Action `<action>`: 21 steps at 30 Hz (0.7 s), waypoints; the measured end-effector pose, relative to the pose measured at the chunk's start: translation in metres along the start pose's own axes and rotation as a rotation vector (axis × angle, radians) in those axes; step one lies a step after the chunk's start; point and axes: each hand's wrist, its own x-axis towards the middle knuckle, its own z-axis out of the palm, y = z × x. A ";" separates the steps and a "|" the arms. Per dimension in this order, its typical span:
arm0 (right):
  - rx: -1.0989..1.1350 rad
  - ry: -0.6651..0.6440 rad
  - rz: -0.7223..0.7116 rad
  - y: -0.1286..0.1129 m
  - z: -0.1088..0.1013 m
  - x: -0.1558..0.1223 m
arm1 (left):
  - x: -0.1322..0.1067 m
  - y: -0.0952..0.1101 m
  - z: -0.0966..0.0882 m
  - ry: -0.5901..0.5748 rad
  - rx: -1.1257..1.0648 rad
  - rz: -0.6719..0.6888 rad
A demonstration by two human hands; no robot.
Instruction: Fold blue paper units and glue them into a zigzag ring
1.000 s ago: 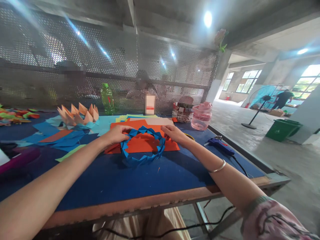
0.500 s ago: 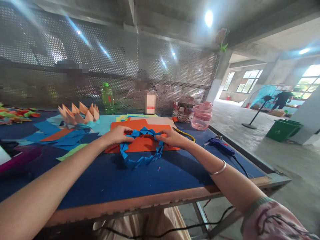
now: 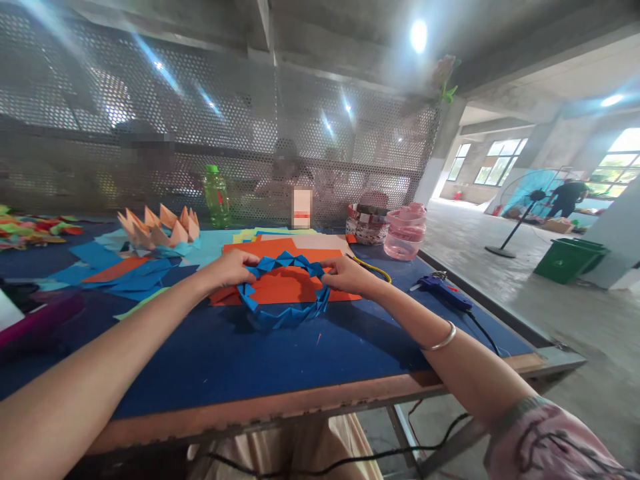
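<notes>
A ring of folded blue paper (image 3: 287,320) with pointed edges is held between my hands, its far side over orange paper sheets (image 3: 295,283). My left hand (image 3: 234,268) grips the ring's left side, fingers closed on it. On the opposite side, my right hand (image 3: 350,275) pinches the ring between thumb and fingers. The fingertips are partly hidden by the paper. A peach ring of folded paper points (image 3: 157,230) sits on blue and light blue sheets (image 3: 120,273) to the left.
At the right lie a blue glue gun (image 3: 445,291) with a cord and yellow-handled scissors (image 3: 375,268). Behind stand a pink jug (image 3: 406,233), a woven basket (image 3: 367,223) and a green bottle (image 3: 216,197). The table's wooden edge (image 3: 280,399) runs in front of me.
Both hands have shifted slightly outward along the blue paper ring. My fingers, which reached over its inside before, now hold it at the sides.
</notes>
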 end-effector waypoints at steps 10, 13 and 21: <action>-0.021 0.031 0.002 0.000 -0.001 0.000 | 0.005 -0.005 -0.001 -0.023 0.134 -0.021; -0.015 0.027 0.000 0.000 -0.001 0.000 | 0.006 -0.005 -0.002 0.012 0.157 -0.031; -0.046 0.014 0.039 -0.004 -0.002 -0.004 | 0.000 -0.001 -0.009 -0.078 0.057 -0.042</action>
